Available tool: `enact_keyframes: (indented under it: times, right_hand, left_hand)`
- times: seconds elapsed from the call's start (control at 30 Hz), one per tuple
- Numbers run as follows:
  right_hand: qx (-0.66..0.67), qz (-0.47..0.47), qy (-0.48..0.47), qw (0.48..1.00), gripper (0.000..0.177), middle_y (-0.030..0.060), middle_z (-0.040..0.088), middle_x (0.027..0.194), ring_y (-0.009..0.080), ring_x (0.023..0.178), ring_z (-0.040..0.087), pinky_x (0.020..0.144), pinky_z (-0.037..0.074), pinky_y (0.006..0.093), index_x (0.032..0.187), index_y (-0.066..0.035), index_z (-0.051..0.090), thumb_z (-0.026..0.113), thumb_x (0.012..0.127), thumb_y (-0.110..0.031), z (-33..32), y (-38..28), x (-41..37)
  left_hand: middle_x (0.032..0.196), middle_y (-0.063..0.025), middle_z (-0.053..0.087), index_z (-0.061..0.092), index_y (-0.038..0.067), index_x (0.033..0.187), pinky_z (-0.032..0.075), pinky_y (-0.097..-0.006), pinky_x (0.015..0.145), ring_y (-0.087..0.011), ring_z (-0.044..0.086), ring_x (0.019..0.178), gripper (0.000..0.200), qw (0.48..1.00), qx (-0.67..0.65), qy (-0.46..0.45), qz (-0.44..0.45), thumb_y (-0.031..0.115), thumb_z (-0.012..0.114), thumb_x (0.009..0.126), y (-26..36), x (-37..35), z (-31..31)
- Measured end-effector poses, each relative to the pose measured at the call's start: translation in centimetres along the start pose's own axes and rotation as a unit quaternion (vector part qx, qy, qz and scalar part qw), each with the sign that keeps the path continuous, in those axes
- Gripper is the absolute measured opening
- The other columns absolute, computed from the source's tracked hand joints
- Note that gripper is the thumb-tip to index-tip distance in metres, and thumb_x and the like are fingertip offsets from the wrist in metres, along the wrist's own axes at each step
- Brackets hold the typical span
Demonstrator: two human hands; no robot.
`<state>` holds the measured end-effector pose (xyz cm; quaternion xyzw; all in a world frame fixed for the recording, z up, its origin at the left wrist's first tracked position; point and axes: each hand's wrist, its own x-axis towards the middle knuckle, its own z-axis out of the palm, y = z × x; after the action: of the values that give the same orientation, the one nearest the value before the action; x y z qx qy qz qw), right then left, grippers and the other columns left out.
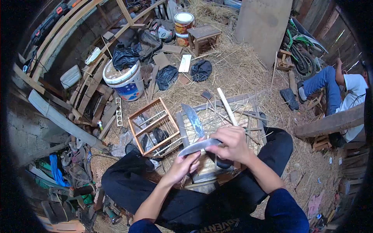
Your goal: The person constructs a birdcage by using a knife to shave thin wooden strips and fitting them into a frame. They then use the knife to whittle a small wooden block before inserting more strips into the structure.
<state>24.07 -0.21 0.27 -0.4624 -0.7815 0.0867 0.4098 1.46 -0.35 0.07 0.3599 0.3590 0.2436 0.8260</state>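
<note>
A curved metal blade (199, 146) lies across both hands above my lap. My left hand (183, 167) is closed round a small pale piece under the blade's left part. My right hand (230, 143) is closed on the blade's right end, its handle hidden by the fingers. Beyond them, a second, wide blade (192, 119) points away over a low slatted work surface (200, 178). A pale stick (227, 106) rests past my right hand. To the left stands a wooden frame with thin bars (153, 128).
A white bucket (126, 83) with a black bag stands behind the frame. Farther back are a small stool (204, 34) and paint cans (183, 23). A person (351, 87) sits at the right by a thick beam (330, 121). Straw covers the ground.
</note>
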Motion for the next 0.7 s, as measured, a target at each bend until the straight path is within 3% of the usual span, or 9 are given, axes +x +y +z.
enact_keyframes:
  times: [0.13,0.23,0.37,0.43,0.47,0.57,0.67,0.7]
  right_hand:
    - [-0.008,0.074,0.058,0.996,0.030,0.0074,0.070,0.076,0.0234,0.063,0.067,0.055,0.049,0.0342,0.084,-0.008,0.071,0.078,0.079,-0.037,-0.7,2.8,-0.2]
    - [-0.017,0.047,0.070,0.996,0.033,0.0063,0.068,0.073,0.0230,0.062,0.066,0.055,0.049,0.0343,0.082,-0.008,0.071,0.078,0.079,-0.040,-1.1,2.4,0.0]
    - [0.002,-0.008,0.019,1.000,0.036,0.0078,0.067,0.071,0.0252,0.061,0.065,0.055,0.049,0.0350,0.079,-0.008,0.070,0.079,0.076,-0.042,0.5,0.5,0.0]
    - [-0.011,0.023,0.059,0.998,0.036,0.0077,0.066,0.070,0.0251,0.061,0.066,0.055,0.049,0.0351,0.078,-0.008,0.070,0.079,0.076,-0.042,0.2,1.8,0.1]
    - [-0.007,0.069,0.044,0.997,0.036,0.0076,0.066,0.070,0.0247,0.062,0.066,0.054,0.049,0.0350,0.076,-0.008,0.069,0.079,0.076,-0.042,-0.4,2.2,0.3]
    - [-0.002,0.042,0.041,0.998,0.036,0.0078,0.065,0.069,0.0248,0.061,0.065,0.055,0.049,0.0347,0.074,-0.008,0.068,0.079,0.075,-0.042,0.1,1.3,0.3]
    - [0.005,0.000,0.016,1.000,0.037,0.0085,0.063,0.068,0.0245,0.060,0.063,0.056,0.048,0.0351,0.076,-0.007,0.068,0.080,0.074,-0.042,0.8,0.5,0.2]
    - [-0.001,0.014,0.010,1.000,0.037,0.0086,0.062,0.068,0.0250,0.061,0.063,0.056,0.048,0.0353,0.077,-0.007,0.068,0.081,0.074,-0.041,0.5,1.0,0.2]
  left_hand:
    - [0.077,0.0071,0.045,0.043,0.006,0.148,0.033,-0.0201,0.053,-0.0026,0.038,0.061,0.047,0.997,0.058,0.010,0.056,0.018,0.053,0.104,-0.1,0.1,-0.1]
    - [0.077,0.0056,0.050,0.052,0.003,0.140,0.034,-0.0201,0.053,-0.0032,0.040,0.062,0.040,0.992,0.067,0.033,0.103,0.018,0.056,0.103,0.0,0.2,0.9]
    - [0.073,0.0032,0.050,0.057,0.002,0.131,0.032,-0.0210,0.051,-0.0048,0.040,0.059,0.034,0.982,0.119,0.063,0.136,0.019,0.058,0.102,-0.5,0.6,0.0]
    - [0.070,0.0045,0.048,0.058,0.001,0.129,0.030,-0.0216,0.049,-0.0040,0.038,0.056,0.033,0.978,0.121,0.086,0.143,0.020,0.057,0.102,0.0,0.6,0.3]
    - [0.067,0.0065,0.044,0.057,0.001,0.131,0.028,-0.0216,0.048,-0.0030,0.036,0.055,0.036,0.980,0.109,0.099,0.133,0.022,0.057,0.102,0.4,0.5,0.8]
    - [0.072,0.0071,0.050,0.060,0.001,0.131,0.029,-0.0204,0.049,0.0003,0.039,0.057,0.032,0.988,0.083,0.052,0.123,0.014,0.058,0.102,-0.4,0.7,-0.5]
    - [0.073,0.0068,0.051,0.052,0.006,0.143,0.030,-0.0200,0.050,-0.0003,0.038,0.057,0.042,0.982,0.127,0.036,0.137,0.014,0.057,0.102,-1.1,1.1,-0.4]
    - [0.073,0.0066,0.051,0.049,0.006,0.145,0.031,-0.0199,0.050,-0.0009,0.039,0.057,0.045,0.994,0.072,0.037,0.080,0.013,0.058,0.101,-0.9,0.9,-0.3]
